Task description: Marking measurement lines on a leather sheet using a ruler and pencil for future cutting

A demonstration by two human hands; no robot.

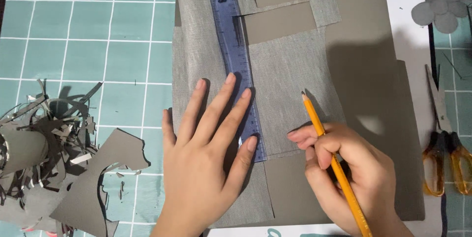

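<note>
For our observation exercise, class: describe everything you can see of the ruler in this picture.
The ruler is a flat strip of see-through blue-violet plastic with fine measuring marks along its edges. It lies flat, running from the top edge of the picture down and slightly rightward across grey woven fabric. The left hand presses on its lower part, fingers spread across it. The yellow pencil in the right hand is beside it, not touching.

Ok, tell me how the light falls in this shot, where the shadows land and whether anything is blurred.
Head view: light comes from the left, so the right hand and pencil throw a broad soft shadow rightward over the grey card; the left hand on the blue ruler casts only a narrow one; no glare; focus is fairly sharp throughout, scissors included.
</note>
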